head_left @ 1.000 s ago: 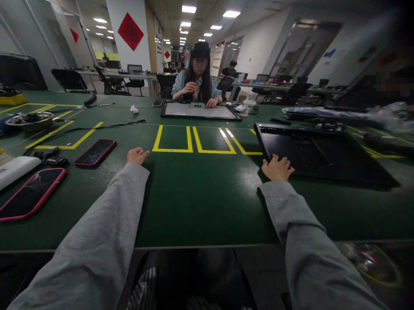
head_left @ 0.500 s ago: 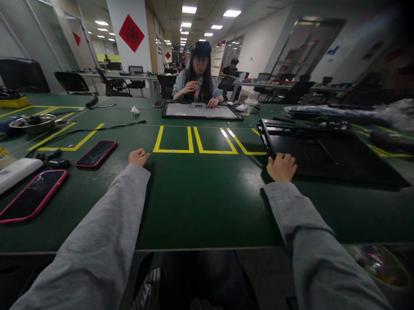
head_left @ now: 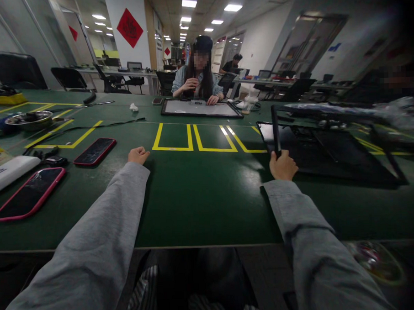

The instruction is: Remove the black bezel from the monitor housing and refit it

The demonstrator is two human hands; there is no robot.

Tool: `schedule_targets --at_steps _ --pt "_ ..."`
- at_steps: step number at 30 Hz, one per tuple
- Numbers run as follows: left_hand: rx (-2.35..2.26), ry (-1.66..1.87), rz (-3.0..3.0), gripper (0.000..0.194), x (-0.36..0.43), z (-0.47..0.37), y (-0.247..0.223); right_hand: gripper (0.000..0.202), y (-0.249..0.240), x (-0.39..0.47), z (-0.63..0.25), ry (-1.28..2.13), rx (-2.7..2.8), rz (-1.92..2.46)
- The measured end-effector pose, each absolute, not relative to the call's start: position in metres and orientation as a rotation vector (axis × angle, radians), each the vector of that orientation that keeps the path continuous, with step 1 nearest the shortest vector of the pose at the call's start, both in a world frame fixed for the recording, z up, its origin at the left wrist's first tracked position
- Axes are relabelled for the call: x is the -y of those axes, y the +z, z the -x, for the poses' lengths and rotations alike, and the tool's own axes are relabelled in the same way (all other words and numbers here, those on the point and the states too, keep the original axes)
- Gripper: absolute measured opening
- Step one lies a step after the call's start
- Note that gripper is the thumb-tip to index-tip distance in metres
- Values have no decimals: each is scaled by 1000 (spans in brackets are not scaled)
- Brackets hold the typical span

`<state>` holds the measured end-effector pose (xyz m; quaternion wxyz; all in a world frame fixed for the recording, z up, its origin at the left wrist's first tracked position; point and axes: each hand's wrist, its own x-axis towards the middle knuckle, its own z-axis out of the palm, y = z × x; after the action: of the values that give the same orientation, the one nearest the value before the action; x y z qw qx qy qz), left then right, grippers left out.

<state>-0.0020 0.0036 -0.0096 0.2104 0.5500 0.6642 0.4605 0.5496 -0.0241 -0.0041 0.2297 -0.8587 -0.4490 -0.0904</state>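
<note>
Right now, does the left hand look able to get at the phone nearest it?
Probably yes: the left hand looks empty, the phone lies close by, and only bare table shows between them; the black cord runs beyond both.

The green table (head_left: 202, 205) has a smooth surface, rather glossy under the light. The grey sleeves (head_left: 103, 219) are of matt cloth. The black frame (head_left: 276, 131) looks like plastic. The bowl (head_left: 41, 122) seems of shiny metal, and the near phone (head_left: 30, 194) has a glossy screen.
</note>
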Motion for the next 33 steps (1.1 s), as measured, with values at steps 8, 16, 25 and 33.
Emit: schedule_targets --at_steps 8,16,25,33 --pt "-1896 1280 -1544 42 2 -5 -2 48 -5 25 -549 -333 1175 2336" --pt "-1914 1243 -1568 40 3 -5 0 50 6 34 -541 -534 971 2173" --pt "-1906 1224 -1601 42 -9 6 -17 50 35 55 -481 -527 1138 1981" --pt "-1887 1235 -1627 42 -12 12 -21 51 19 76 -428 -442 1806 1697"
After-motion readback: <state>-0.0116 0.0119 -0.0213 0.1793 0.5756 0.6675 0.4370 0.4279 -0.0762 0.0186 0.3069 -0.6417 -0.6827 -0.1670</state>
